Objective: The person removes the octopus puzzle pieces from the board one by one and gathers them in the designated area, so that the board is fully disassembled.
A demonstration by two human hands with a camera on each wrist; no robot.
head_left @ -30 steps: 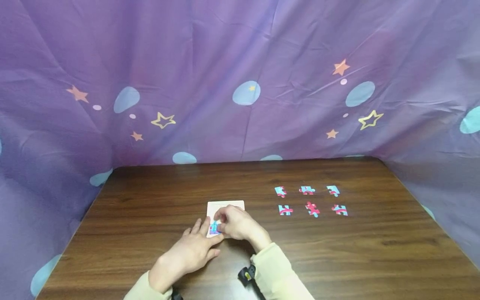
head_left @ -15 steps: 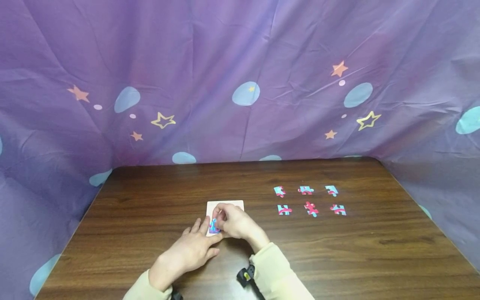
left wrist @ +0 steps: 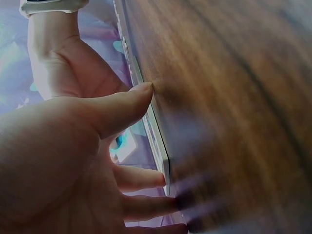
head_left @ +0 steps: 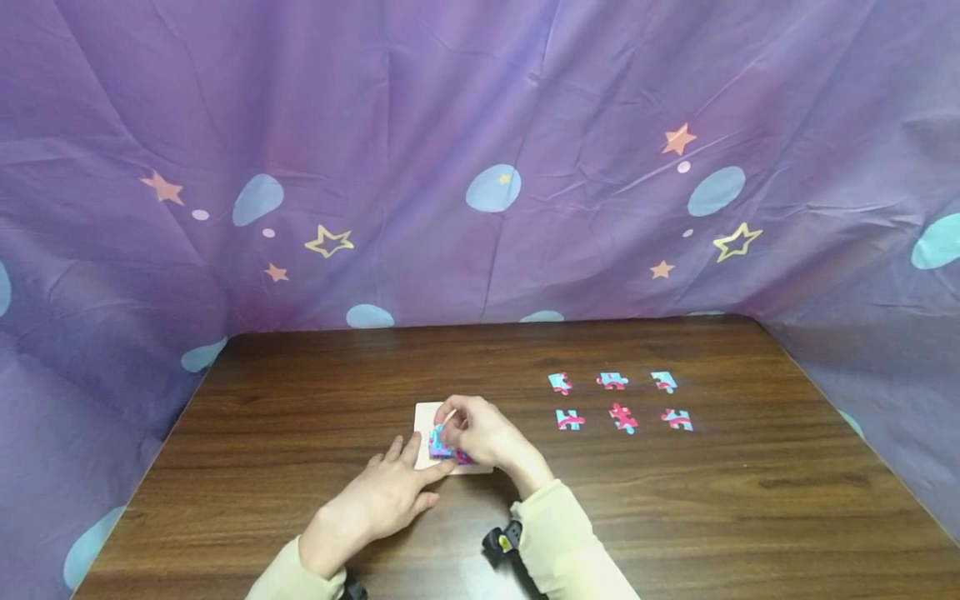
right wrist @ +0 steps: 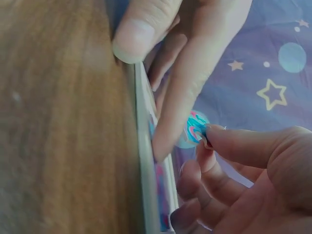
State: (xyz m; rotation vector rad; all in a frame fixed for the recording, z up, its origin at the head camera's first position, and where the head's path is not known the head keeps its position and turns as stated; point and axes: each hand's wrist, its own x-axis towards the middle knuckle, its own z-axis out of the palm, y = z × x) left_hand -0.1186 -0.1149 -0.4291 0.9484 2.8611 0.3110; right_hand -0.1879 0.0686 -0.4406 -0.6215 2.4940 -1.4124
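Observation:
My right hand (head_left: pixel 483 429) pinches a jigsaw puzzle piece (right wrist: pixel 195 127) between thumb and forefinger, raised over a small white puzzle board (head_left: pixel 424 414). Blue, pink and purple show on the piece. Part of another piece (head_left: pixel 463 457) lies at the board's front edge, partly covered by my hands. My left hand (head_left: pixel 386 496) rests at the board's near left corner with its fingers spread. In the right wrist view, its forefinger (right wrist: pixel 180 102) reaches over the board's rim. Much of the board is hidden under the right hand.
Several loose puzzle pieces lie in two rows to the right of the board, including a mostly red piece (head_left: pixel 622 418) in the near row. Behind the brown wooden table (head_left: pixel 300 392) hangs a purple curtain (head_left: pixel 420 125) with stars.
My right hand has lifted a blue and purple puzzle piece and shifted slightly up and right with it. Another piece now shows at the board's front. The left hand stays almost in place.

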